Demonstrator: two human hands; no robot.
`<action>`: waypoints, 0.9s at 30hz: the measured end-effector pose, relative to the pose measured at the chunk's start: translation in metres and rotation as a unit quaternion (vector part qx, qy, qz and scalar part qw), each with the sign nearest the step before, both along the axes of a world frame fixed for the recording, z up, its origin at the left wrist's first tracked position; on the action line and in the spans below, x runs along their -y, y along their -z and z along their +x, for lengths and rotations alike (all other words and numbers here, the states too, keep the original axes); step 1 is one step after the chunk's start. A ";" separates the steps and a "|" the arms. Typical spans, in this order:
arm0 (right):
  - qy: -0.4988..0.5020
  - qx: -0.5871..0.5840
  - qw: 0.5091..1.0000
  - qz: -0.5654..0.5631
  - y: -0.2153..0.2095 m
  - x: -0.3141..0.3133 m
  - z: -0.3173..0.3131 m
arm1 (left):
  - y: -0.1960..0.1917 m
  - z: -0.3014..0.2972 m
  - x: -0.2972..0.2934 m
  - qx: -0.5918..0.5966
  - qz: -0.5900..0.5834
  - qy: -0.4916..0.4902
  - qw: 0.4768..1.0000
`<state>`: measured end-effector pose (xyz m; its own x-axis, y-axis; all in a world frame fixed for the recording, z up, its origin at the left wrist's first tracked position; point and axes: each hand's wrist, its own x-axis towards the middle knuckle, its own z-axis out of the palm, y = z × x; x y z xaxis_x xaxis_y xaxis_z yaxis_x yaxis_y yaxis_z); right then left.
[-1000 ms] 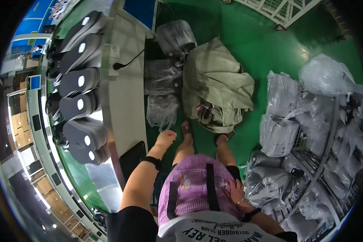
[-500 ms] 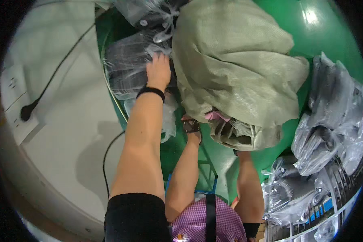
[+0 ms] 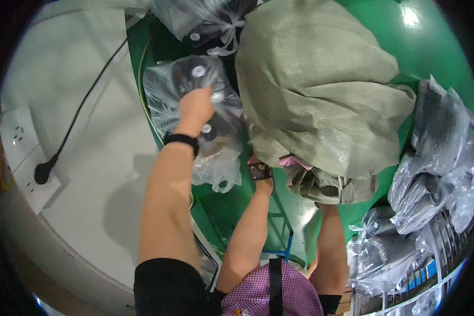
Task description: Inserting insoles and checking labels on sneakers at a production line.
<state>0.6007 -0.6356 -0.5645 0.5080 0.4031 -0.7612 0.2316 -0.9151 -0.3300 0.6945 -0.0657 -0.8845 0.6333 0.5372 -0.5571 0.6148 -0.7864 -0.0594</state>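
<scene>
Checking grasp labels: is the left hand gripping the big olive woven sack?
No, the left hand grips a clear plastic bag of dark parts, beside the olive sack.

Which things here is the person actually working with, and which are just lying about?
In hand:
left hand, gripping a clear bag of dark parts

Lying about:
green sack
tied clear bag above
bagged parts at right
cable on the grey table

The right hand is out of view.
</scene>
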 end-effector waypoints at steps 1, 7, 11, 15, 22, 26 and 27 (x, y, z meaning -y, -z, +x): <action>0.007 0.005 1.000 0.002 -0.008 0.000 0.002 | -0.018 -0.006 -0.008 0.013 0.008 -0.021 1.000; 0.050 0.023 0.998 0.023 -0.045 0.000 0.006 | -0.090 -0.042 -0.049 0.056 -0.022 -0.079 0.995; 0.075 0.052 0.995 0.033 -0.060 -0.007 0.009 | -0.096 -0.029 -0.013 0.157 -0.090 -0.125 0.976; 0.079 0.008 0.995 0.054 -0.054 -0.014 0.013 | -0.093 -0.035 -0.023 0.099 -0.030 -0.227 0.968; 0.072 -0.022 0.997 -0.002 -0.061 -0.017 0.014 | -0.131 -0.023 -0.006 0.164 0.071 -0.040 0.983; 0.103 -0.024 0.994 0.004 -0.058 -0.017 0.008 | -0.135 -0.020 -0.026 0.189 0.036 -0.018 0.981; 0.122 -0.017 0.992 0.021 -0.056 -0.017 0.005 | -0.133 -0.019 -0.023 0.215 0.003 0.011 0.976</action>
<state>0.6060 -0.6181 -0.5087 0.5688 0.3023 -0.7649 -0.0069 -0.9282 -0.3720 0.6756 -0.0426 -0.7518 0.8200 0.5225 -0.2337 0.5661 -0.8006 0.1965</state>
